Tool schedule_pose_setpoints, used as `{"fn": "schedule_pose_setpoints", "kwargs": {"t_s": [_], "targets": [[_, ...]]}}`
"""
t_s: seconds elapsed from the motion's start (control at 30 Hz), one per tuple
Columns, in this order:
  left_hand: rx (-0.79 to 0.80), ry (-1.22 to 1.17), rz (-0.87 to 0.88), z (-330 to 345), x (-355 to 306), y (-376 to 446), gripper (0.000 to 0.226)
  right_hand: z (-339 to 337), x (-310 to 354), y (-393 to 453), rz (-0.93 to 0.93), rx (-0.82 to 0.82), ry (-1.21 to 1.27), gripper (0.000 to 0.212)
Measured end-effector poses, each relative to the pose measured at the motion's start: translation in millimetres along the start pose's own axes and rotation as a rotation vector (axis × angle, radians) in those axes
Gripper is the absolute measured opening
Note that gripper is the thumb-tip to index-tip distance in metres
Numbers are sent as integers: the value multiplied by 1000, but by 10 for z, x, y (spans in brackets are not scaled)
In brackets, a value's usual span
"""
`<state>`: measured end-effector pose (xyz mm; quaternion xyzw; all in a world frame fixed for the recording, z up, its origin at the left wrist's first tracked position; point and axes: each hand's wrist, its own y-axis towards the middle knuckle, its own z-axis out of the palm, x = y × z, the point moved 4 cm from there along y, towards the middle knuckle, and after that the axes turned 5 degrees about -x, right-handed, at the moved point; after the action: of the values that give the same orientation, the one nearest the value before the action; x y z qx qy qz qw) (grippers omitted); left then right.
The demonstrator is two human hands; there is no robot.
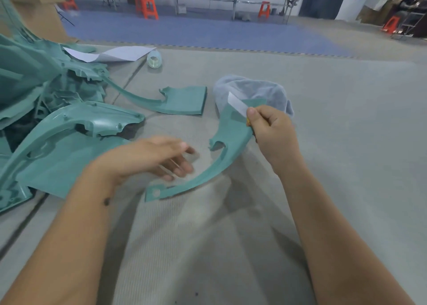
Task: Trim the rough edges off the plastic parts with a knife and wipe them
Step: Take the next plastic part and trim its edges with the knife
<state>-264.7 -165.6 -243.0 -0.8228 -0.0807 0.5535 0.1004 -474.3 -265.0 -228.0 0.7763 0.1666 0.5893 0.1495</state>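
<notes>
A curved teal plastic part [227, 140] lies across the grey mat in front of me. My right hand [271, 131] grips a knife [238, 105], whose pale blade sticks up over the part's wide upper end; the same hand also seems to hold that end. My left hand [161, 159] hovers with relaxed fingers just left of the part's narrow arm, blurred, holding nothing I can make out. A grey-blue cloth [254, 90] lies bunched behind the part. A second, similar teal part [182, 100] rests flat farther back.
A heap of larger teal plastic parts [46, 92] fills the left side. White paper sheets [115, 54] and a roll of clear tape [154, 59] lie at the mat's far edge. Orange stools [147, 7], long tables and a seated person [413, 2] are in the background.
</notes>
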Motion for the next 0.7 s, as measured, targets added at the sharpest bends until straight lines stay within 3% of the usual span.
{"fn": "schedule_pose_setpoints", "kwargs": {"t_s": [0.1, 0.2, 0.3, 0.43, 0.53, 0.7], "targets": [[-176, 342, 78, -156, -56, -68, 33, 46, 24, -26, -28, -56, -57, 37], [-313, 761, 162, 126, -175, -23, 51, 170, 76, -91, -44, -109, -99, 38], [-441, 972, 281, 463, -217, 64, 53, 281, 118, -167, -82, -140, -6, 33], [-525, 865, 330, 557, -117, 177, 29, 285, 108, -135, -2, -135, 325, 29], [-608, 797, 378, 440, -65, 209, 22, 149, -18, -72, 97, -95, 524, 26], [-687, 796, 351, 380, -35, 222, 27, 77, -105, -81, 175, 204, 451, 24]]}}
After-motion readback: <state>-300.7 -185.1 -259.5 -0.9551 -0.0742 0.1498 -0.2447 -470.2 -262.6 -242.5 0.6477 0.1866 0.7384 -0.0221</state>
